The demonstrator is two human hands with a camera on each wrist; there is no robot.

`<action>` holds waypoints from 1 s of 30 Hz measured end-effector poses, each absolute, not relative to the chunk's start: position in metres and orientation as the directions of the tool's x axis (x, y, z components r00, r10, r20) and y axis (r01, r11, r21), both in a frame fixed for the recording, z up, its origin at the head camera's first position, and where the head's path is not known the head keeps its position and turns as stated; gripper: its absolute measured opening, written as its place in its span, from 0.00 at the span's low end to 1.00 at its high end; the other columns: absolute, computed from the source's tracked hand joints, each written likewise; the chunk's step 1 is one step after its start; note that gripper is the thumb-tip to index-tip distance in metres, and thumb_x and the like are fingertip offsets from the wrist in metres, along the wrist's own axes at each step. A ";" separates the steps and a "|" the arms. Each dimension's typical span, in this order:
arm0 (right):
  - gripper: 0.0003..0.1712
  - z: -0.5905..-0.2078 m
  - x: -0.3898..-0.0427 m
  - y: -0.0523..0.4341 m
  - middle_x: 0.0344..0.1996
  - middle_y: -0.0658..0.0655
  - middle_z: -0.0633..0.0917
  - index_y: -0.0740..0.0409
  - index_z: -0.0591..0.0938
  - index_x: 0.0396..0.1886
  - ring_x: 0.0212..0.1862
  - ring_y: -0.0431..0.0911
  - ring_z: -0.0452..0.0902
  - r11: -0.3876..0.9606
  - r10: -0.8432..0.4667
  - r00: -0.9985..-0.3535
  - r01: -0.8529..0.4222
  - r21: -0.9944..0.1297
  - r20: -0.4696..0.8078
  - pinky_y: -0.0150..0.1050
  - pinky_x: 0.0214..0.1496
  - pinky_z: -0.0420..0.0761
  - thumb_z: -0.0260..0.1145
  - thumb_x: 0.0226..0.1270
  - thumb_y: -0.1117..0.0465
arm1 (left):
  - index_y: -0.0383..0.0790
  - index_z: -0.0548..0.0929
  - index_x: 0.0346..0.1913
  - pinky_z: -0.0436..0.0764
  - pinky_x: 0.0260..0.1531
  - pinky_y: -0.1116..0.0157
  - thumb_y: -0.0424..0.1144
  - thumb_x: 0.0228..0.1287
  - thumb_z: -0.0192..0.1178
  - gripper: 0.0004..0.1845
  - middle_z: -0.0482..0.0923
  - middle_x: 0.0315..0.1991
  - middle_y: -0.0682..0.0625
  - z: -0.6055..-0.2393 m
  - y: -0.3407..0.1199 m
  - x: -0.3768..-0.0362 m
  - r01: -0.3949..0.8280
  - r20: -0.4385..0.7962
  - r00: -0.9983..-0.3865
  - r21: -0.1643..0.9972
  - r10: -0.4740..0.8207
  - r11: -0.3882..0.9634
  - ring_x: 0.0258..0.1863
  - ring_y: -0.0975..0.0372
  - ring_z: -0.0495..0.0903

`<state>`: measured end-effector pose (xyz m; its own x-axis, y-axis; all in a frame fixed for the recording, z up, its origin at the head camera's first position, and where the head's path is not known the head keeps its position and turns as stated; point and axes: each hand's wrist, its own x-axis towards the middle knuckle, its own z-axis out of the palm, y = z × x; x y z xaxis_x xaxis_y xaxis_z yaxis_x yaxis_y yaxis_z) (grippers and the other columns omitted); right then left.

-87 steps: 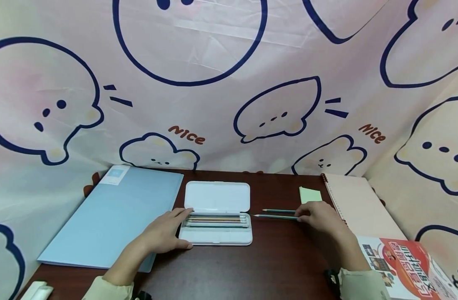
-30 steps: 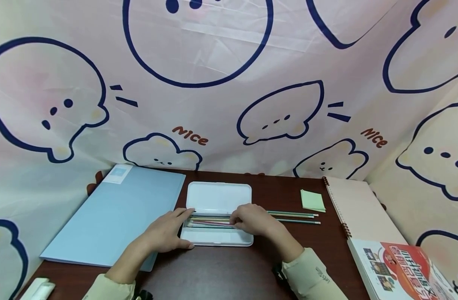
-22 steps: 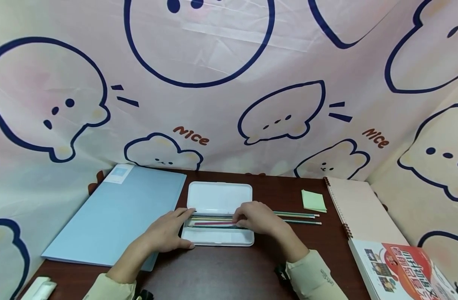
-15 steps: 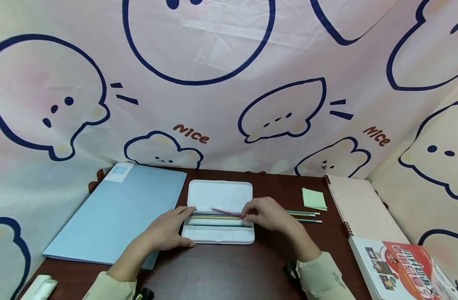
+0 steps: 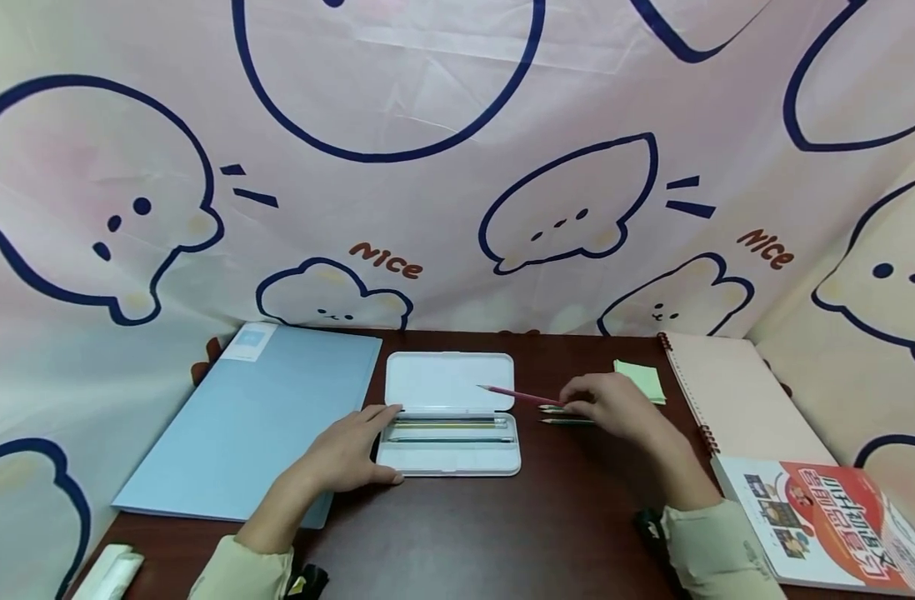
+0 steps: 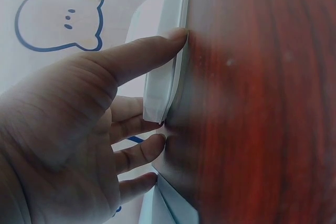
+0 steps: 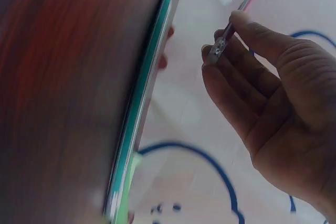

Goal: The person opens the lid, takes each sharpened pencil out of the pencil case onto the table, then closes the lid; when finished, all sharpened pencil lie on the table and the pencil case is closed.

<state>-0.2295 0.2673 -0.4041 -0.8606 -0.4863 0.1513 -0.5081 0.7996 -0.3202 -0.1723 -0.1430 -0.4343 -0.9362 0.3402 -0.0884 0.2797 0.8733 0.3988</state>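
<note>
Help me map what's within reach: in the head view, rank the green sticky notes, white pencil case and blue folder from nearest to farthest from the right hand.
From the right hand:
1. Green sticky notes, just behind it, toward the curtain.
2. White pencil case, to its left, steadied by the left hand.
3. Blue folder, far left, beyond the case.

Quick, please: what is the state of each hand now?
Left hand: open, fingers resting against the white pencil case.
Right hand: pinching a pink pencil.

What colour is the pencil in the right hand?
Pink; the pencil pinched by the right hand shows best in the head view.
</note>
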 end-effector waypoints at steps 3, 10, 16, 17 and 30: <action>0.04 -0.402 -0.229 0.290 0.33 0.42 0.88 0.44 0.88 0.37 0.33 0.36 0.77 0.827 -0.470 -0.873 -0.488 -0.280 0.133 0.38 0.38 0.78 0.72 0.66 0.59 | 0.44 0.67 0.76 0.74 0.64 0.44 0.58 0.48 0.78 0.53 0.70 0.72 0.44 -0.433 -0.140 -0.172 0.275 -0.082 -0.939 0.407 0.334 0.871 0.68 0.46 0.72; 0.04 -0.402 -0.225 0.324 0.31 0.41 0.86 0.43 0.87 0.33 0.35 0.40 0.77 0.890 -0.399 -0.917 -0.393 -0.230 0.022 0.46 0.41 0.78 0.72 0.65 0.59 | 0.46 0.67 0.76 0.75 0.63 0.45 0.58 0.47 0.79 0.53 0.71 0.71 0.46 -0.434 -0.136 -0.172 0.267 -0.080 -0.943 0.391 0.322 0.881 0.67 0.48 0.74; 0.06 -0.410 -0.226 0.331 0.31 0.42 0.84 0.43 0.85 0.31 0.34 0.41 0.74 0.901 -0.397 -0.917 -0.380 -0.208 -0.044 0.45 0.39 0.77 0.71 0.66 0.60 | 0.46 0.67 0.76 0.74 0.64 0.46 0.58 0.47 0.79 0.53 0.71 0.72 0.46 -0.435 -0.137 -0.171 0.254 -0.090 -0.946 0.385 0.310 0.887 0.67 0.49 0.73; 0.07 -0.411 -0.226 0.331 0.31 0.43 0.84 0.43 0.85 0.31 0.34 0.41 0.74 0.902 -0.397 -0.917 -0.381 -0.204 -0.045 0.44 0.39 0.76 0.71 0.66 0.61 | 0.46 0.67 0.76 0.74 0.63 0.46 0.58 0.48 0.78 0.53 0.71 0.72 0.46 -0.436 -0.137 -0.171 0.256 -0.092 -0.945 0.386 0.313 0.886 0.67 0.49 0.73; 0.06 -0.413 -0.231 0.332 0.32 0.45 0.84 0.43 0.84 0.31 0.33 0.42 0.73 0.910 -0.383 -0.922 -0.367 -0.190 -0.051 0.45 0.35 0.74 0.72 0.65 0.59 | 0.45 0.67 0.76 0.75 0.62 0.46 0.57 0.48 0.78 0.53 0.70 0.71 0.44 -0.434 -0.139 -0.168 0.264 -0.087 -0.943 0.386 0.320 0.884 0.66 0.48 0.74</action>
<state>-0.2307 0.3318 -0.4128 -0.9223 -0.3830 -0.0515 -0.3674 0.9104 -0.1900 -0.1682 -0.1388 -0.4340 -0.9434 0.3200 -0.0869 0.2643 0.8839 0.3857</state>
